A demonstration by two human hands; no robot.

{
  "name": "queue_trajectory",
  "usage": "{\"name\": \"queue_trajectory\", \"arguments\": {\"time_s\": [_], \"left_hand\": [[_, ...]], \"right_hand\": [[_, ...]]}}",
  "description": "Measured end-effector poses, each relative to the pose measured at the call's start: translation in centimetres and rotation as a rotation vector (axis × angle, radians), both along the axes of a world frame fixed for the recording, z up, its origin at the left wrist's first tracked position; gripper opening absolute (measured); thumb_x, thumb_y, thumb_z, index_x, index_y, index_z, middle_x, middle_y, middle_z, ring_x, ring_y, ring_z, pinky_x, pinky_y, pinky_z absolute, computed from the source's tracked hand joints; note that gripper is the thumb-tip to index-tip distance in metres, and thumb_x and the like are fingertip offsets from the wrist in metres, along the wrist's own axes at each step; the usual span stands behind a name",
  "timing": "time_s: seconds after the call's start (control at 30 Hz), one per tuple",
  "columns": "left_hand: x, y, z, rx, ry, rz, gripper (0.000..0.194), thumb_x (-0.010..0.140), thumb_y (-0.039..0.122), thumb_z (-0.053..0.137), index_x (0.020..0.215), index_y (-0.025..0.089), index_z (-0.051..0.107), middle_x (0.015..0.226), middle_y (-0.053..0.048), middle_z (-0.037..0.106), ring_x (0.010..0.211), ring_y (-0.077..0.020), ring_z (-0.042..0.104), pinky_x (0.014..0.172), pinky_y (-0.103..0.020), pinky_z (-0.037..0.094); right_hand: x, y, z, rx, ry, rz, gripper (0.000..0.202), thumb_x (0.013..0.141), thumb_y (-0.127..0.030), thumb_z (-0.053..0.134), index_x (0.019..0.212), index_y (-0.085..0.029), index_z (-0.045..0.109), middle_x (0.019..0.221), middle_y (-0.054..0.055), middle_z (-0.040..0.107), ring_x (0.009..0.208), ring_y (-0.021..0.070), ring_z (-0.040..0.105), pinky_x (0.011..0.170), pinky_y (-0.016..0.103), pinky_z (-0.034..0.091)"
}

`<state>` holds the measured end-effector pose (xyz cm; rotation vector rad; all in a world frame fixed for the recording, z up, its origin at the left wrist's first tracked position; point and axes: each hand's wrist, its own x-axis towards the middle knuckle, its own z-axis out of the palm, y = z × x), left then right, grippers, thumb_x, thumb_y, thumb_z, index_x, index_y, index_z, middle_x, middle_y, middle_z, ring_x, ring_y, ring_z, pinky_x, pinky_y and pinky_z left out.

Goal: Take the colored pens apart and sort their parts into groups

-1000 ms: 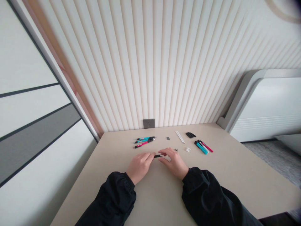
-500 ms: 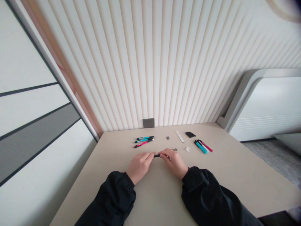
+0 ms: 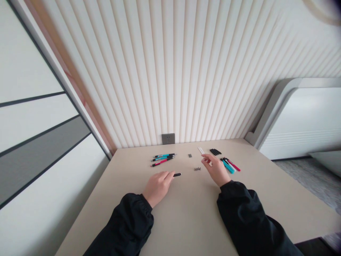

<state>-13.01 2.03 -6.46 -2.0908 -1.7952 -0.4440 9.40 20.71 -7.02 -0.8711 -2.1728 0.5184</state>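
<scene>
My left hand (image 3: 159,186) is closed on a pen, whose black end (image 3: 177,174) sticks out to the right past the fingertips; the rest of it is hidden in the hand. My right hand (image 3: 216,169) hovers at the near end of the thin white refill sticks (image 3: 201,150), with thumb and fingers curved and apart. I see nothing between them. Beneath this hand the small white pieces are mostly covered. Several small metal pen tips (image 3: 197,169) lie to its left, and the black grips (image 3: 215,152) lie just beyond it.
Three pens (image 3: 163,159), two blue and one red, lie at the back left of the table (image 3: 183,220). Blue, white and red pen barrels (image 3: 230,165) lie to the right. A small grey piece (image 3: 190,155) sits near the wall, and a socket (image 3: 168,138) is above the table's back edge.
My right hand has let go of the pen and moved right and away from me to the white sticks. The left hand stays in place with the pen, whose black end now shows.
</scene>
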Motion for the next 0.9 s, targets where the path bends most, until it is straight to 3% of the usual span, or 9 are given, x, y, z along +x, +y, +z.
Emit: {"name": "queue_trajectory", "arguments": {"time_s": [0.17, 0.37, 0.9], "left_hand": [[0.1, -0.1, 0.1, 0.025, -0.004, -0.011, 0.023, 0.094, 0.019, 0.045, 0.112, 0.017, 0.058, 0.081, -0.004, 0.064, 0.072, -0.0175, 0.062, 0.065, -0.030, 0.050], [-0.1, 0.0, -0.2, 0.003, -0.002, -0.002, 0.023, 0.095, 0.020, 0.045, 0.113, 0.017, 0.058, 0.082, -0.005, 0.064, 0.073, -0.0178, 0.063, 0.066, -0.030, 0.050], [-0.2, 0.0, -0.2, -0.018, 0.004, 0.004, 0.024, 0.095, 0.021, 0.044, 0.113, 0.017, 0.059, 0.082, -0.005, 0.064, 0.073, -0.0174, 0.062, 0.067, -0.030, 0.051]], "right_hand": [[1.6, 1.9, -1.4, 0.044, -0.179, 0.014, 0.017, 0.087, -0.029, 0.052, 0.084, -0.020, 0.067, 0.083, 0.004, 0.068, 0.079, 0.0203, 0.060, 0.077, 0.033, 0.045], [1.3, 1.2, -1.7, 0.063, -0.335, 0.095, 0.020, 0.085, -0.023, 0.054, 0.098, -0.022, 0.068, 0.089, 0.004, 0.070, 0.087, 0.0211, 0.061, 0.083, 0.033, 0.044], [1.0, 0.7, -1.5, 0.046, -0.364, 0.133, 0.018, 0.085, -0.025, 0.057, 0.097, -0.021, 0.070, 0.092, 0.005, 0.071, 0.089, 0.0206, 0.062, 0.083, 0.032, 0.045]]}}
